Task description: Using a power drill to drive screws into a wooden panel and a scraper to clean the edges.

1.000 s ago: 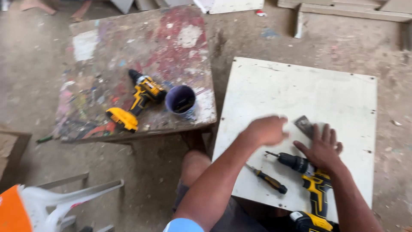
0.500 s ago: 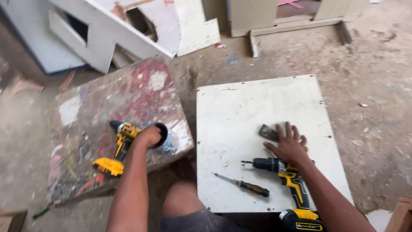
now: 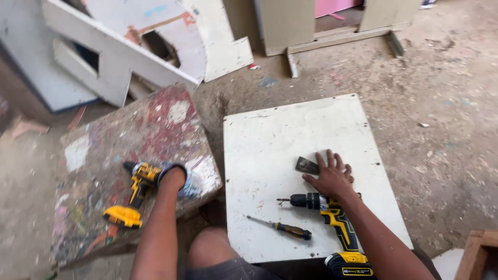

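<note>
My left hand (image 3: pixel 174 179) reaches down into a small blue cup (image 3: pixel 190 190) standing on a paint-stained board (image 3: pixel 109 140); its fingers are hidden inside the cup. A yellow cordless drill (image 3: pixel 136 191) lies just left of the cup. My right hand (image 3: pixel 330 177) rests flat with fingers spread on a white board (image 3: pixel 290 129), beside a small dark metal piece (image 3: pixel 306 165). A second yellow drill (image 3: pixel 334 218) lies under my right forearm, and a screwdriver (image 3: pixel 284 227) lies to its left.
Cut white panels (image 3: pixel 129 57) lean at the back left. A wooden cabinet frame (image 3: pixel 311 31) stands at the back. A wooden box corner (image 3: pixel 480 254) shows at the bottom right. The floor is dusty concrete. My knee (image 3: pixel 207 251) is between the boards.
My left hand left the white board and swung left to the blue cup, then went into it. My right hand stayed flat by the metal piece.
</note>
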